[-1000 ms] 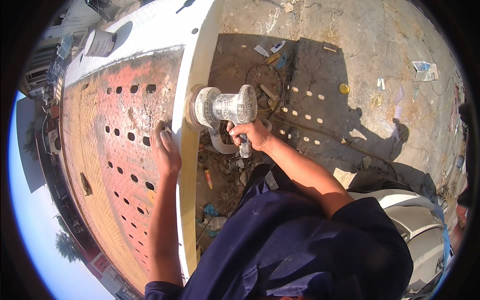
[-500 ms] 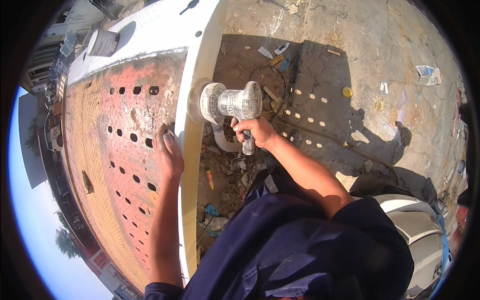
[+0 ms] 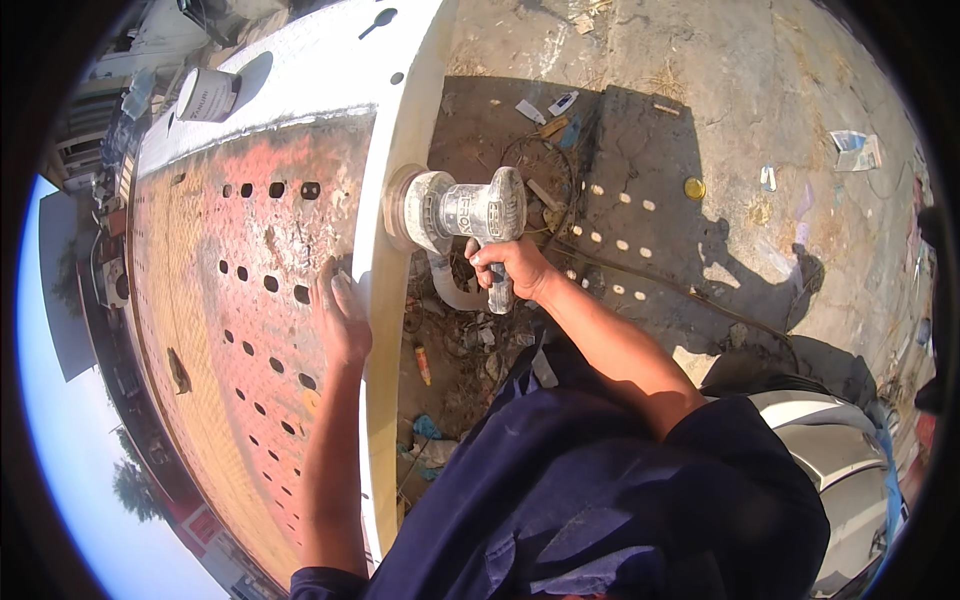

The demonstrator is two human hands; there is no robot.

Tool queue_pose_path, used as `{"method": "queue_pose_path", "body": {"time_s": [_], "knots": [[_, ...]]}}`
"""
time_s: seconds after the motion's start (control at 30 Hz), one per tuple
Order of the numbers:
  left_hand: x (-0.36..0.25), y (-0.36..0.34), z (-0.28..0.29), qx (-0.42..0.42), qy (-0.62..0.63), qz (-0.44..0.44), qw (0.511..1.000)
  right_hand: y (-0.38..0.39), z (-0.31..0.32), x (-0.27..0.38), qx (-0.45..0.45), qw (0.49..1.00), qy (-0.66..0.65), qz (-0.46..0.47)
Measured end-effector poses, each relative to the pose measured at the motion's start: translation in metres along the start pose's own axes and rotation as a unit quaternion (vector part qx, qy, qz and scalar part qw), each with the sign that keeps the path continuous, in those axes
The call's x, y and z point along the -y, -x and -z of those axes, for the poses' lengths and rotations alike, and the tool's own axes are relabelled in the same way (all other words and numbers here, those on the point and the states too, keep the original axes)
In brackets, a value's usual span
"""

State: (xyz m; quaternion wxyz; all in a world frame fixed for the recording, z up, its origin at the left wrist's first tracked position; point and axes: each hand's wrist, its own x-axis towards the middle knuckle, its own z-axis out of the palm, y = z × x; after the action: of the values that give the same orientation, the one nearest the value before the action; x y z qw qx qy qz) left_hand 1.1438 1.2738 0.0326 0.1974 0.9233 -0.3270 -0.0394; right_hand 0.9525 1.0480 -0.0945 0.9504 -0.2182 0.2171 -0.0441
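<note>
The right hand (image 3: 512, 268) is gripping the handle of a dusty grey sander (image 3: 482, 207), with the fingers curling around it. The sander is lying on its side in the air, and its round pad (image 3: 399, 207) is touching the cream side (image 3: 380, 425) of a big panel (image 3: 300, 235). Big letters are running over the sander's body, and more marks are showing on the ring near its pad, with pale dust covering parts of them. A bendy grey hose (image 3: 447, 285) is hanging under the sander. The left hand (image 3: 343, 318) is resting on the panel's top near the white edge, with its fingers stretching out straight. The panel's top is showing red and yellow paint, and rows of dark holes are going across it. A white pail (image 3: 208, 96) is standing on the white part of the panel, and dark printing is showing on its side. On the ground, a folded paper (image 3: 855, 151) is lying with blue and grey print too small to read. A round yellow thing (image 3: 694, 188) is lying nearby, and an orange and red tube (image 3: 423, 365) is lying below the sander.
</note>
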Motion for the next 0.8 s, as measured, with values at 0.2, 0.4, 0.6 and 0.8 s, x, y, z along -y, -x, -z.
{"method": "queue_pose_path", "body": {"time_s": [0.2,0.4,0.6,0.8], "knots": [[0.004,0.001,-0.002,-0.006,-0.009,-0.018,1.0,-0.008,-0.003,0.021,0.021,0.999,0.022,0.034],[0.004,-0.002,-0.003,-0.021,-0.011,-0.036,0.999,-0.023,0.009,0.034,-0.003,1.0,0.005,0.021],[0.005,0.001,-0.002,-0.021,-0.016,-0.037,0.999,-0.006,0.003,0.016,0.011,1.0,0.02,0.011],[0.005,-0.002,-0.003,-0.025,-0.025,-0.051,0.998,-0.031,0.012,0.044,0.007,0.999,-0.007,0.036]]}}
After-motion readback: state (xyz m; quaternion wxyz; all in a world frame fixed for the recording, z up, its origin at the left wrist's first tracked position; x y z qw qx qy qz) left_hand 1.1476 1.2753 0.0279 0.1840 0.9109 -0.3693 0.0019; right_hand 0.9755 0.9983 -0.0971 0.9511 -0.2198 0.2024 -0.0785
